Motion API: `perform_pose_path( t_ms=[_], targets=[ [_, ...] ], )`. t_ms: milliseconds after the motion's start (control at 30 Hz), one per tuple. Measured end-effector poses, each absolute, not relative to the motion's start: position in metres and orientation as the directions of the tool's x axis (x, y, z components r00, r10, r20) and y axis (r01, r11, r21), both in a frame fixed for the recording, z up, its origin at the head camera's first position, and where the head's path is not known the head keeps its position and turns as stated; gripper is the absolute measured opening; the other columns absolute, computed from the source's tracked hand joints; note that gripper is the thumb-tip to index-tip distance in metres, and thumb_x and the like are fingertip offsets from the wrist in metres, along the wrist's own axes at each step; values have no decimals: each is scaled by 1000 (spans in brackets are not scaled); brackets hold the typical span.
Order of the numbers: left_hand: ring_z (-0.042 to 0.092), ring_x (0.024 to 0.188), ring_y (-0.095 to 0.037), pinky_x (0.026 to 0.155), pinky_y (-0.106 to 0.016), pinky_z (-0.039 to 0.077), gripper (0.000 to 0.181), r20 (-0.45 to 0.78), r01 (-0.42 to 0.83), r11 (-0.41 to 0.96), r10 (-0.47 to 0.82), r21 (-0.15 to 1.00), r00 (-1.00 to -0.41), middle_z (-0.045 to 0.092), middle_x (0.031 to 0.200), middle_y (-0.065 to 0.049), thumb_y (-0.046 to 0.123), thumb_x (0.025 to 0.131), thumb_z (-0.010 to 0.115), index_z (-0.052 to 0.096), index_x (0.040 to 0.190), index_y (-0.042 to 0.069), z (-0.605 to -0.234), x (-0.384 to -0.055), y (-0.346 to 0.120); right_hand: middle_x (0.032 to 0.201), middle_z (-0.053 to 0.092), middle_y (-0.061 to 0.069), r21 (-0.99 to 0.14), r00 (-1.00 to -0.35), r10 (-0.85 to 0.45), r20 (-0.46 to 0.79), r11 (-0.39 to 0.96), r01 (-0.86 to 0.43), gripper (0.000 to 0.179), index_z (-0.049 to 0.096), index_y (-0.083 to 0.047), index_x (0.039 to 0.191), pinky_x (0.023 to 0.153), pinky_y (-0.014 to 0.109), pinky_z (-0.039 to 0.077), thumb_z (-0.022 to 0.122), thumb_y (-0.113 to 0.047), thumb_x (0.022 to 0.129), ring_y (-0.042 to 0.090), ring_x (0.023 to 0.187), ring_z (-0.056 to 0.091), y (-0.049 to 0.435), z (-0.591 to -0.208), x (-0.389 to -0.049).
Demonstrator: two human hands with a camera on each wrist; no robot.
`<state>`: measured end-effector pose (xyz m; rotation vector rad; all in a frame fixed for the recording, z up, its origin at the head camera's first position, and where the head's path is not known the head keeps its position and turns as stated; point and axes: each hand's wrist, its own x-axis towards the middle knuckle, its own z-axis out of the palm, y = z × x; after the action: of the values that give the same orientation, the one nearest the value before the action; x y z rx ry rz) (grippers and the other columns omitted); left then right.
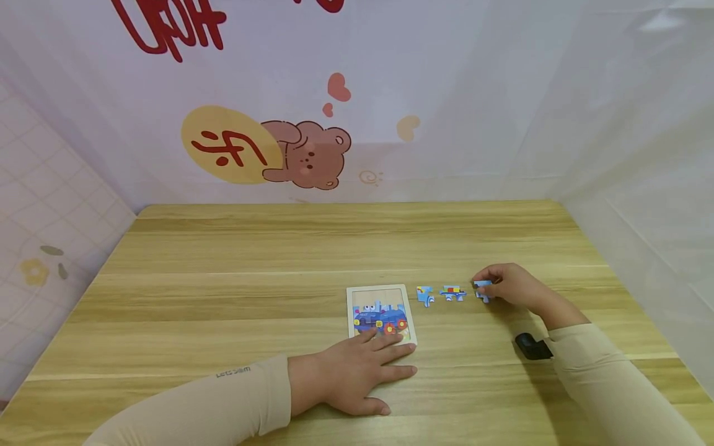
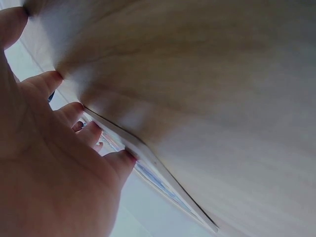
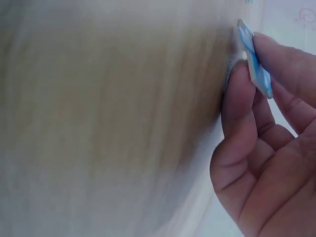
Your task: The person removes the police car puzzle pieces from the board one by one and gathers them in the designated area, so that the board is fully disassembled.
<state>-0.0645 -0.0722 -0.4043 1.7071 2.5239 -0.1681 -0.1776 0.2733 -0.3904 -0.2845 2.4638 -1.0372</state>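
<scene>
Two hands worked at one wooden table [image 1: 234, 260]. The right hand [image 1: 515, 288] pinched one blue puzzle piece [image 3: 259, 74] between thumb and forefinger, just above or at the tabletop; whether the piece touched the wood could not be told. The left hand [image 1: 357, 375] grasped nothing: its five digits were spread, some fingers lying on the near edge of one puzzle tray [image 1: 350, 310], the thumb on the table.

Three pieces were out of the tray, counting the pinched one. The other two lay on the table between the tray and the right hand, in a rough row and apart from each other: a corner-like piece [image 1: 425, 295] near the tray's right side, and a piece with red and yellow patches [image 1: 452, 291] farther right. Inside the tray, one blue train picture [image 1: 379, 316] with two eyes filled the lower part, above which the bare bottom showed; its joined pieces were too small to count.

One black object [image 1: 532, 347] showed beside the cuff of the right sleeve [image 1: 602, 365]. Behind the table hung a pale cloth [image 1: 446, 93] printed with one brown bear [image 1: 320, 161] and one yellow oval [image 1: 223, 167].
</scene>
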Motion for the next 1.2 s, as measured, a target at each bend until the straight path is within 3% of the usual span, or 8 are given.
perform_pose_path(
  t_ms=[500,800,1033,1200],
  targets=[
    [23,145,-20,112,-44,30,63,-143,927,375,916,-26,-375,24,159,1,59,96,41,34,151,30,-405,-64,-72,96,66,8,-608,-898,-374,-231,776,-167,19,66,5,107,76,35,47,64,-6,91,18,85,56,272,-394,-179],
    [23,145,-20,111,-43,31,63,-137,927,373,917,-38,-375,25,159,2,60,95,41,35,151,30,-405,-64,-72,97,67,9,-598,-894,-389,-221,778,-191,18,67,4,105,78,38,48,66,-7,90,19,86,59,271,-397,-181],
    [23,145,-20,112,-43,29,63,-144,926,376,915,-28,-376,24,159,2,60,96,40,33,151,30,-405,-64,-72,98,65,13,-567,-916,-357,-184,800,-198,20,66,2,106,79,44,48,66,-11,91,27,89,59,266,-391,-179],
    [22,145,-20,112,-43,29,63,-145,925,378,915,-21,-377,23,159,2,60,96,40,33,151,30,-405,-64,-72,108,59,19,-588,-934,-334,-129,784,-199,24,65,4,113,75,41,48,63,-9,92,29,92,57,247,-379,-172]
  ],
)
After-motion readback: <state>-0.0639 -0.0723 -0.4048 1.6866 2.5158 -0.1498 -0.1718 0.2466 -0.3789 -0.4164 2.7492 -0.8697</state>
